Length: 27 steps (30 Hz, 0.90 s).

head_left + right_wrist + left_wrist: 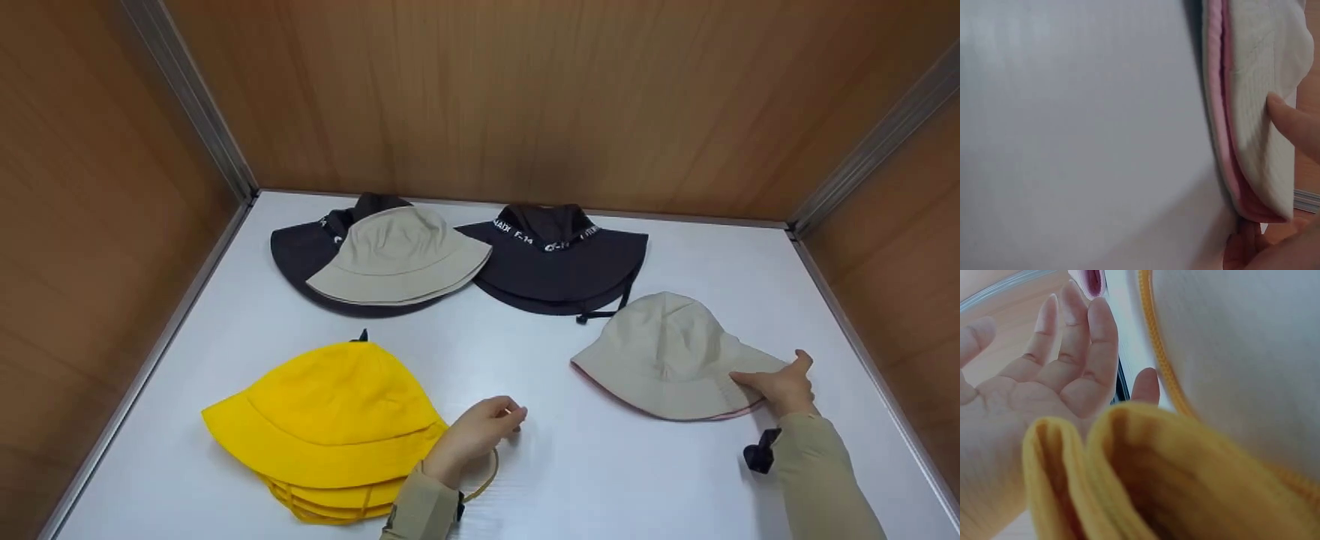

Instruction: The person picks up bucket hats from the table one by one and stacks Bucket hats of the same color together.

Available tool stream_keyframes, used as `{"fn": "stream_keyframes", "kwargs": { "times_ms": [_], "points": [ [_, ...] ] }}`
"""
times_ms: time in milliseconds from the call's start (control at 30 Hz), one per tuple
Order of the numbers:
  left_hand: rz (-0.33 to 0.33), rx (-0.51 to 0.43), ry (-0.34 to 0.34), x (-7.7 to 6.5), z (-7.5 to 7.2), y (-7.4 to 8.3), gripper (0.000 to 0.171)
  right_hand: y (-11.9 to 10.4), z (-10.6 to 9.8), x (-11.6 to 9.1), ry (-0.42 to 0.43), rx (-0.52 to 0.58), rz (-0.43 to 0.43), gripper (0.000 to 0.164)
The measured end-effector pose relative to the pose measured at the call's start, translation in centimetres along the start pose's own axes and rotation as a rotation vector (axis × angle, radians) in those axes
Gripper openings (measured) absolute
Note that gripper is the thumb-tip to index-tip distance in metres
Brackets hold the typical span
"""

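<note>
Tabletop (600, 480) white under hats (667, 352), wood-grain walls (480, 97) behind and beside

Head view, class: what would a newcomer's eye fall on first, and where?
The bright yellow hats would probably catch the eye first, stacked at the front left of the white table. Next might come the pale hat at the right, its pink-lined brim held in the right grip. Behind, two dark hats lie near the wooden wall, the left one partly covered by a beige hat.
</note>
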<state>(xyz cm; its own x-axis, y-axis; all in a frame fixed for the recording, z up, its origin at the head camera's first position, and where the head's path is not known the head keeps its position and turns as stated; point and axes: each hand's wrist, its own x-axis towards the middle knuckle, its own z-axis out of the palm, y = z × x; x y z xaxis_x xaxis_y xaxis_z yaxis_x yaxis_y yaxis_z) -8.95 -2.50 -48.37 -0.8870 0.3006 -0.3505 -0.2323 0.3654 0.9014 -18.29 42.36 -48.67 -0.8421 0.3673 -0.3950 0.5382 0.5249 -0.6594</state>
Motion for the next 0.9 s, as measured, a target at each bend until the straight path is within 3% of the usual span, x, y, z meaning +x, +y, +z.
{"fn": "stream_keyframes", "kwargs": {
  "times_ms": [133,233,367,533,800,900],
  "points": [
    [0.003,0.000,0.002,0.0,0.0,0.1,0.032,0.2,0.3,0.0,0.017,0.054,-0.028,0.123],
    [0.004,0.000,0.002,-0.1,0.0,0.1,0.032,0.4,0.3,0.0,0.020,0.048,-0.037,0.109],
    [-0.009,-0.013,-0.008,-0.1,0.1,0.1,0.032,1.0,0.0,0.1,-0.054,0.128,-0.010,0.081],
    [0.014,-0.012,-0.002,0.0,0.2,0.2,0.031,1.5,-0.5,0.2,-0.150,0.262,-0.017,0.076],
    [0.031,-0.045,0.009,-0.1,0.1,0.6,0.031,1.9,-1.5,-0.1,-0.250,0.643,-0.057,0.074],
    [0.038,-0.072,0.024,-0.2,0.0,0.9,0.031,1.4,-1.9,-0.7,-0.265,0.798,-0.098,0.055]
  ]
}}
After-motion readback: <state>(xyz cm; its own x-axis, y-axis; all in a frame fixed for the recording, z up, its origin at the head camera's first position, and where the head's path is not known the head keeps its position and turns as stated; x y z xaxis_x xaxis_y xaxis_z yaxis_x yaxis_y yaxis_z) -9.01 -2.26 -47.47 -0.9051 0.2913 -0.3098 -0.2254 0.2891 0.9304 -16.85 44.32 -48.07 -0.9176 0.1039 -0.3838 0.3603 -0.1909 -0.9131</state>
